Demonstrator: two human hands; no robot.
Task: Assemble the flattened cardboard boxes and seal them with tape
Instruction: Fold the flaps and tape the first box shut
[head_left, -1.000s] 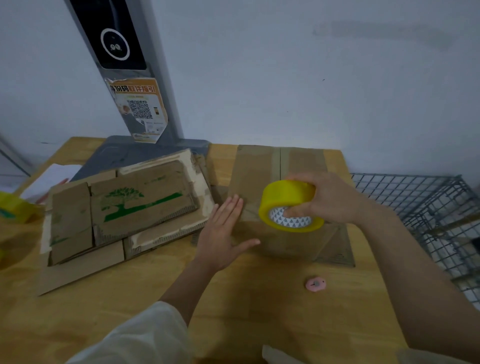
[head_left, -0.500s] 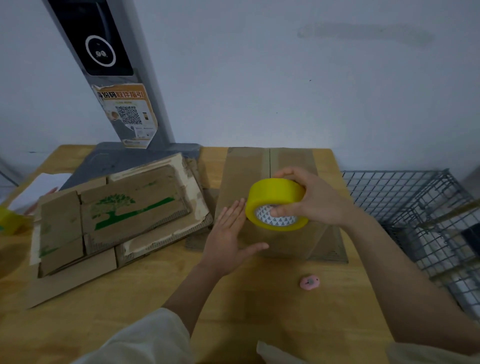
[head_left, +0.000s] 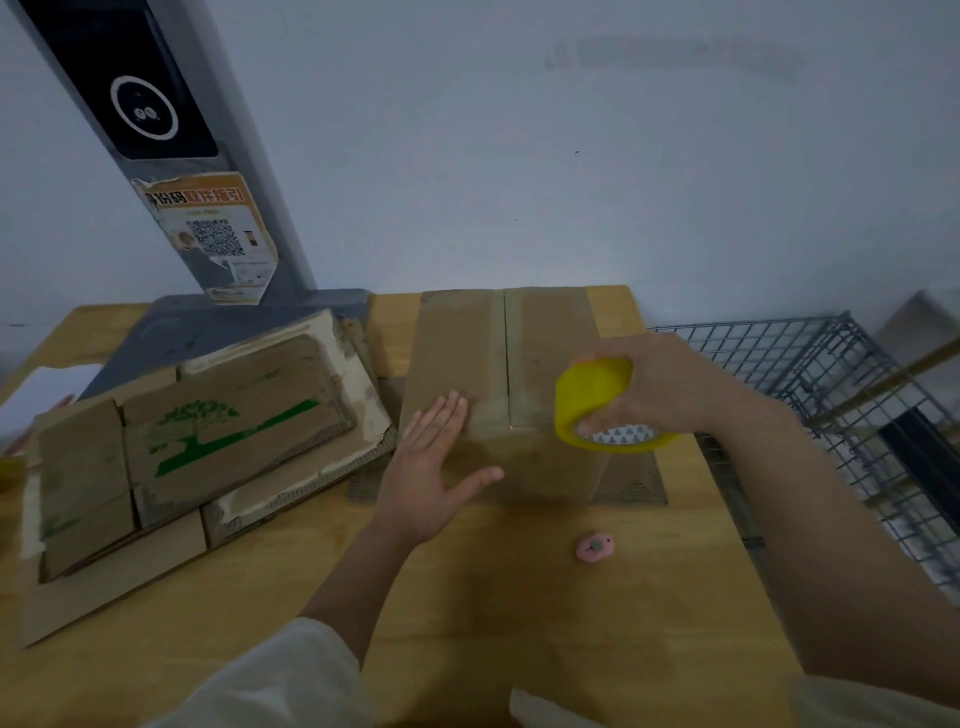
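Cardboard in a flattened pile (head_left: 208, 441), one sheet printed with a green tree, lies at the left of the wooden counter (head_left: 467, 623); its left edge runs out of frame, and white paper (head_left: 47, 384) behind it is partly hidden. A grey post (head_left: 171, 156) with a peeling QR sticker (head_left: 213, 234) rises at the back, its top cut off.

The left hand (head_left: 431, 467) lies flat, fingers straight and together, thumb spread wide, pressing on the near left part of the box (head_left: 498, 374) standing mid-counter. The box's top flaps are closed, meeting along a centre seam; a faint glossy strip across the near edge may be tape, but that is hard to make out. The box's near face is dim and blurred.

The right hand (head_left: 660, 395) reaches in from the right, fingers curled over the yellow tape roll (head_left: 602, 410), gripping it at the box's near right corner; the roll's far side is hidden by the fingers. A small pink object (head_left: 594, 546), too blurred to identify, lies on the counter nearer the viewer. A wire basket (head_left: 831, 415) stands at the right, cut off by the frame.
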